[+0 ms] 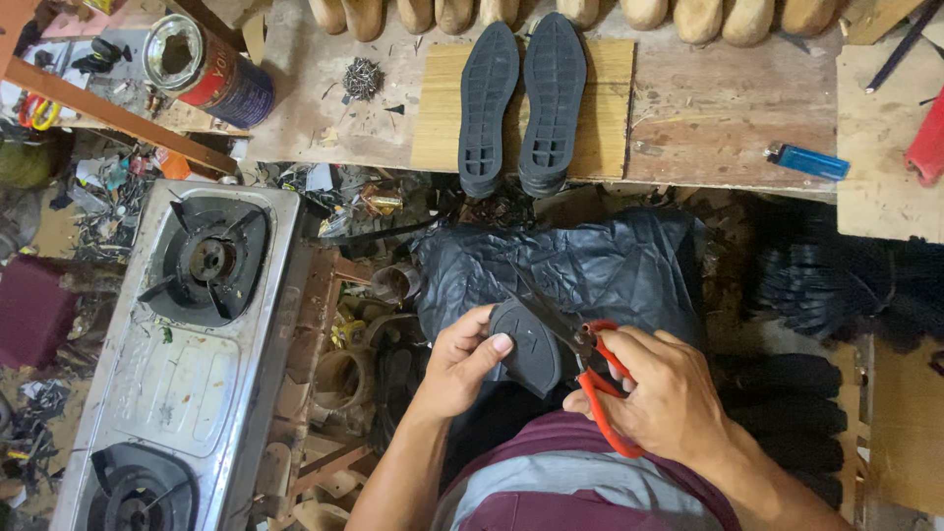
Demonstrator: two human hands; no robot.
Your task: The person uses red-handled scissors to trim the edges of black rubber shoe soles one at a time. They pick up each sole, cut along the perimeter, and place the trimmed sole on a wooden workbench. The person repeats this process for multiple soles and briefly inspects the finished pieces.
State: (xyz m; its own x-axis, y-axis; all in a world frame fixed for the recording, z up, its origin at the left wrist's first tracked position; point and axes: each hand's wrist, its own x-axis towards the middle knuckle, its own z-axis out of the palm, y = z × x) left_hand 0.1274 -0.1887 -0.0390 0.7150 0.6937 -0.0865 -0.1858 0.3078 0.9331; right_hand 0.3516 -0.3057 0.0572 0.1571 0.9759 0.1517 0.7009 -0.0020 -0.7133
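Note:
My left hand (460, 359) grips a small dark rubber heel piece (531, 346) over my lap, thumb pressed on its top. My right hand (661, 393) holds red-handled scissors (590, 366), whose dark blades lie across the piece's upper edge, pointing up and left. A crumpled black plastic sheet (580, 265) covers my knees beneath them. Two black shoe soles (521, 103) lie side by side, tread up, on a wooden board on the workbench (708, 128) ahead.
A two-burner steel gas stove (187, 354) stands at the left. A tin can (208, 71) lies on its side at the bench's left end; a blue lighter (806, 160) at the right. Wooden shoe lasts line the far edge. Scraps litter the floor.

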